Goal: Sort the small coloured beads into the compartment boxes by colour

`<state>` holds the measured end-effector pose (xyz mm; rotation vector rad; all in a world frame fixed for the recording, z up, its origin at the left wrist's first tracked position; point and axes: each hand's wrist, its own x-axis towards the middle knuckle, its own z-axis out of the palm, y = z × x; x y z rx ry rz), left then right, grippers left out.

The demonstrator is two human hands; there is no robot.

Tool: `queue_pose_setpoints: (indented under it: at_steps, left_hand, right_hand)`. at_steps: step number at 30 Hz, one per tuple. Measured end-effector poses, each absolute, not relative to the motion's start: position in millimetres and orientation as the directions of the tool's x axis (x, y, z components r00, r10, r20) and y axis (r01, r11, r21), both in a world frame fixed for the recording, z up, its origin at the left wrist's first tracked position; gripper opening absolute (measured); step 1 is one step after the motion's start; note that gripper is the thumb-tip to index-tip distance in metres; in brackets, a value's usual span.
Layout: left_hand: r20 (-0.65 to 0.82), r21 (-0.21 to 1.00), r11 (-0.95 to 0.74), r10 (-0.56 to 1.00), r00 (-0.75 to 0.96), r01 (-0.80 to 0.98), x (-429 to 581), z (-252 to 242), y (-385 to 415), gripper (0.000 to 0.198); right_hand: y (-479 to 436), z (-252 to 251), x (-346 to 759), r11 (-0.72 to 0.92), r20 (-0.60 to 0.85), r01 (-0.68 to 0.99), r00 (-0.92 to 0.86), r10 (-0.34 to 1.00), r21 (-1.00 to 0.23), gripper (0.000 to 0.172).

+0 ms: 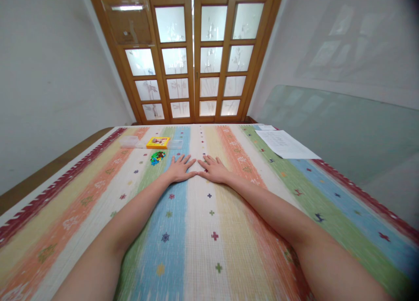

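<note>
Both my hands lie flat on a striped tablecloth [199, 213], fingers spread and pointing away from me. My left hand [180, 169] rests on the blue and white stripes, holding nothing. Its thumb tip meets or nearly meets the thumb of my right hand [214, 169], which is also bare, on the white and yellow stripes. Just left of my left hand sits a small heap of shiny green, blue and yellow pieces [157, 158], too small to make out. Behind that heap is a yellow box [158, 142] with a picture on its top.
Clear plastic containers stand on either side of the yellow box, one at its left [128, 141] and one at its right [175, 144]. Printed paper sheets [284, 144] lie at the far right. Beyond the table are wooden doors [193, 56] with frosted panes.
</note>
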<state>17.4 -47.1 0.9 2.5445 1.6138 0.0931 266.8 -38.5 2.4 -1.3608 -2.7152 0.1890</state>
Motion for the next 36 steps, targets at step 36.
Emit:
queue_pose_setpoints:
  at_steps: [36]
  left_hand:
    - [-0.03, 0.14, -0.449, 0.889, 0.457, 0.882, 15.3, 2.6, -48.1, 0.087]
  right_hand:
    - [-38.3, 6.1, 274.1, 0.628, 0.009, 0.759, -0.636, 0.771, -0.174, 0.097]
